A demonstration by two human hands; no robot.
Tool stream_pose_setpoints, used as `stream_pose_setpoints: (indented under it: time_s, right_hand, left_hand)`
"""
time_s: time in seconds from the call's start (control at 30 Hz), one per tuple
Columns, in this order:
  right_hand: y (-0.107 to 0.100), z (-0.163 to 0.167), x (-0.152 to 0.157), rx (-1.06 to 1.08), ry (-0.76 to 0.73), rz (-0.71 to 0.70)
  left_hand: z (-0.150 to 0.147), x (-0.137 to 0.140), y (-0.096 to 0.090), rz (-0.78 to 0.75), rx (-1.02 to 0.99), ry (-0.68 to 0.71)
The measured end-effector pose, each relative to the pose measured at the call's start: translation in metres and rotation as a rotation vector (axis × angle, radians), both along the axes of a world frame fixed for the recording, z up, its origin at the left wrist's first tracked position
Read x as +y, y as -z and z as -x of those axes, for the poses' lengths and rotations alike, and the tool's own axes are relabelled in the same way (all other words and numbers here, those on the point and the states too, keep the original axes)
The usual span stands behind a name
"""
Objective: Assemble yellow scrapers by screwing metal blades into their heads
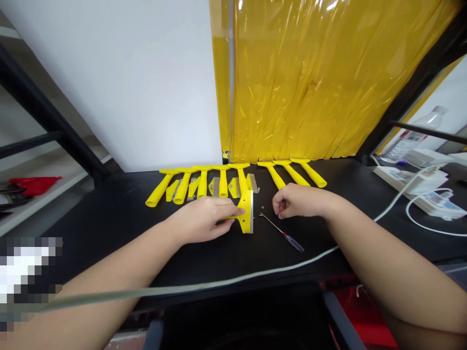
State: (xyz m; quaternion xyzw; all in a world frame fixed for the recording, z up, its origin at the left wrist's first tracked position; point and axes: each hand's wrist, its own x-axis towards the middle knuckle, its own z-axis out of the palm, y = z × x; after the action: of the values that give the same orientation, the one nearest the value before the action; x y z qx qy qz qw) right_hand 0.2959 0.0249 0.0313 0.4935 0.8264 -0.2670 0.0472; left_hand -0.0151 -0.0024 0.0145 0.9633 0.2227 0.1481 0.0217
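My left hand (204, 219) is closed around a yellow scraper (247, 206), whose head points right with a metal blade along its edge. To the right, my right hand (294, 200) is curled with its fingertips together above the black tabletop; whatever they hold, if anything, is hidden. Between and below the hands lies a screwdriver (292, 241) with a clear bluish handle, its tip near a tiny nut (262, 207). Behind my hands, several yellow scraper handles (160, 188) are lined up, with small yellow plates (232, 188) and metal blades (216, 186) between some of them.
A pale cable (233, 281) crosses the table's front edge. White power strips (419, 192) with cords and a plastic bottle (416, 136) stand at the right. A white panel (153, 87) and yellow film (310, 82) rise behind the table. Shelves (47, 167) are at the left.
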Motion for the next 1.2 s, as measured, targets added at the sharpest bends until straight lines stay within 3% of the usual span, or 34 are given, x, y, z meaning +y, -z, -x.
stream_pose_setpoints:
  time_s: [0.27,0.33,0.53,0.63,0.77,0.93,1.03,1.13,1.2]
  right_hand:
    - [0.004,0.002,-0.002,-0.106,-0.057,-0.024]
    - [0.004,0.002,-0.001,0.041,-0.106,-0.038]
    - [0.011,0.024,-0.003,0.783,-0.161,-0.168]
    - [0.021,0.038,-0.005,0.952,-0.095,-0.042]
    - [0.03,0.049,-0.006,0.998,0.007,0.145]
    - [0.033,0.055,-0.006,1.059,0.035,0.128]
    - [0.036,0.059,-0.007,1.144,0.059,0.191]
    - [0.038,0.062,-0.004,1.126,0.096,0.277]
    - [0.032,0.059,-0.001,1.095,0.128,0.245]
  left_hand:
    - [0.001,0.0,-0.001,-0.03,-0.012,0.042]
    - [0.002,0.0,-0.001,-0.043,-0.007,0.043]
    - [0.0,-0.002,-0.002,-0.093,0.024,0.027]
    - [-0.001,-0.003,-0.003,-0.11,0.025,0.038]
    - [-0.002,-0.003,-0.002,-0.117,0.022,0.052]
    - [-0.003,-0.005,0.0,-0.145,0.022,0.062]
    - [-0.003,-0.006,0.0,-0.184,0.037,0.064]
    - [-0.004,-0.007,0.0,-0.181,0.04,0.071]
    - [-0.004,-0.006,0.0,-0.15,0.033,0.077]
